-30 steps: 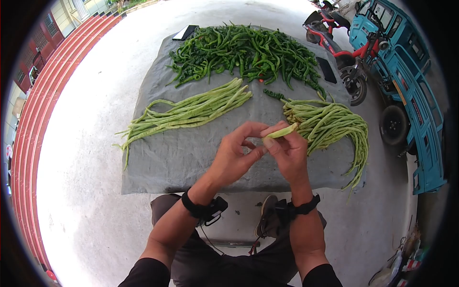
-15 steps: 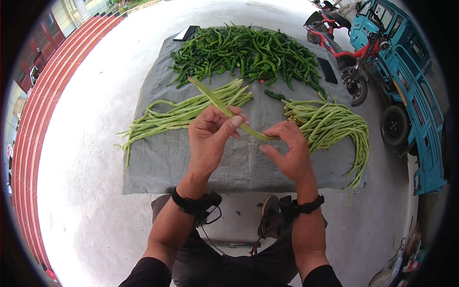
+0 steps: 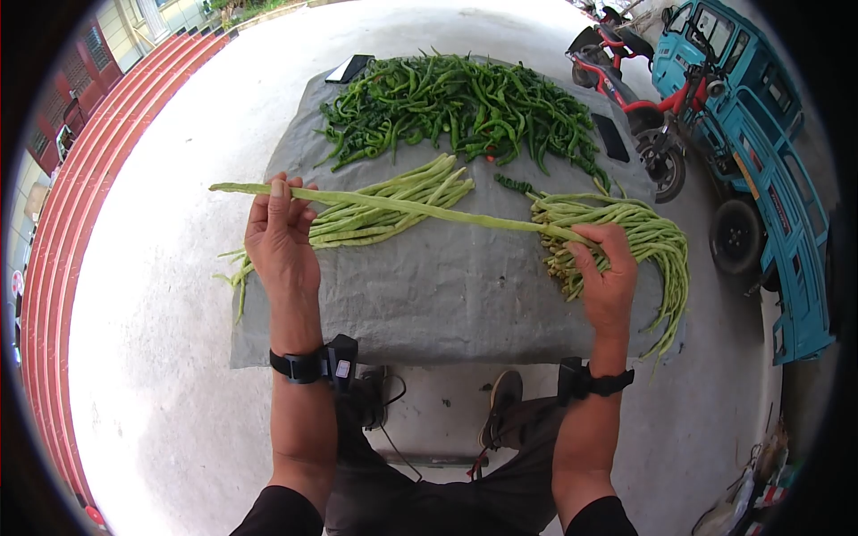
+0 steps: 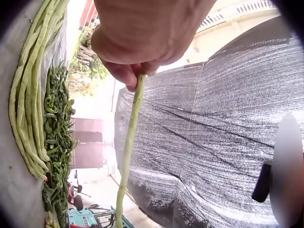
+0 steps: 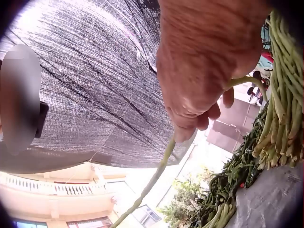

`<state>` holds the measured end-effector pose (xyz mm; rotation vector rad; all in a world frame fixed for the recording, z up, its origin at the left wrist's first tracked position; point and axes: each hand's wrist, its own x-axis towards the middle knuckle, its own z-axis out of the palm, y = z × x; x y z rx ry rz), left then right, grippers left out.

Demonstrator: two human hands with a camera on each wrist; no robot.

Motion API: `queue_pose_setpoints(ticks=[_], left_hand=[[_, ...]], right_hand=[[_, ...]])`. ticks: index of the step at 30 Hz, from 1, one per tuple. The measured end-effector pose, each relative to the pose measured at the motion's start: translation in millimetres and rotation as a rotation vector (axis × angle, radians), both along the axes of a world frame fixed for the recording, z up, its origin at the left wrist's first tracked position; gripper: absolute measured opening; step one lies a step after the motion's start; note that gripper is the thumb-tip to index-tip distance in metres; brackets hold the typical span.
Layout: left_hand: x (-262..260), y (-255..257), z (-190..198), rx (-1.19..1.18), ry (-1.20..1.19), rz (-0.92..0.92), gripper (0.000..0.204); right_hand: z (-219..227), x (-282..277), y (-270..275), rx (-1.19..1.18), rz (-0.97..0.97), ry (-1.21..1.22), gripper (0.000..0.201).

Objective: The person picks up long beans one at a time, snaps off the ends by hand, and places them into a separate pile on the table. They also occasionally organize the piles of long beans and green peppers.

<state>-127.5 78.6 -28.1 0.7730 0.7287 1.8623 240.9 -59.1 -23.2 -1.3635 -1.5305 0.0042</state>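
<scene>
A single long bean (image 3: 429,211) stretches nearly level between both hands, above the grey cloth. My left hand (image 3: 284,239) pinches it between thumb and fingers, with a short end jutting out to the left. At the other side my right hand (image 3: 611,279) grips the bean near its right end. Behind the left hand lies a loose pile of long beans (image 3: 393,223). A thicker bunch of long beans (image 3: 639,241) spreads beside the right hand. The left wrist view shows the bean (image 4: 128,147) running away from the fingers.
Green chili peppers (image 3: 465,107) are heaped at the back of the grey cloth (image 3: 429,313). A dark phone (image 3: 610,137) lies right of the heap, and a black-and-white flat object (image 3: 349,69) at its back left. A teal cargo vehicle (image 3: 760,179) stands to the right.
The hands, close together a second ago with the bean bunched near the fingers, have moved apart, left hand leftward and right hand rightward. The bean is now stretched out between them.
</scene>
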Motion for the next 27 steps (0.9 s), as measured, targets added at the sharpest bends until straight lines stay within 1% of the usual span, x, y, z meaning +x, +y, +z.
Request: queue_pose_setpoints(ticks=[4,7,9,11,14,16,19,22,25,27], left_hand=[[-10,4,-4,-0.003,-0.049,0.044,0.028],[-13,3,-4,-0.014,-0.096,0.071,0.023],[-13,2,-4,-0.017,-0.111,0.07,0.021],[-13,3,-5,-0.017,-0.109,0.055,0.022],[-8,1,-2,-0.074,-0.098,0.125,0.026],[-12,3,-3,-0.083,-0.11,0.139,0.028],[-15,4,-3,-0.102,-0.111,0.161,0.029],[-15,3,-3,-0.104,-0.101,0.164,0.03],[-12,1,-2,-0.111,-0.092,0.176,0.03],[-11,1,-1,-0.119,-0.088,0.185,0.03]], right_hand=[[4,13,-9,-0.002,-0.046,0.071,0.018],[1,24,-13,0.036,-0.091,0.056,0.018],[-2,32,-15,0.016,-0.1,0.082,0.017],[-2,35,-18,0.001,-0.109,0.106,0.017],[-3,38,-21,-0.02,-0.129,0.139,0.015],[-9,47,-23,-0.042,-0.153,0.162,0.013],[-13,54,-23,0.026,-0.138,0.217,0.012],[-16,58,-23,0.044,-0.13,0.184,0.01],[-16,55,-25,-0.04,-0.143,0.399,0.009],[-22,59,-21,0.01,-0.079,0.556,0.01]])
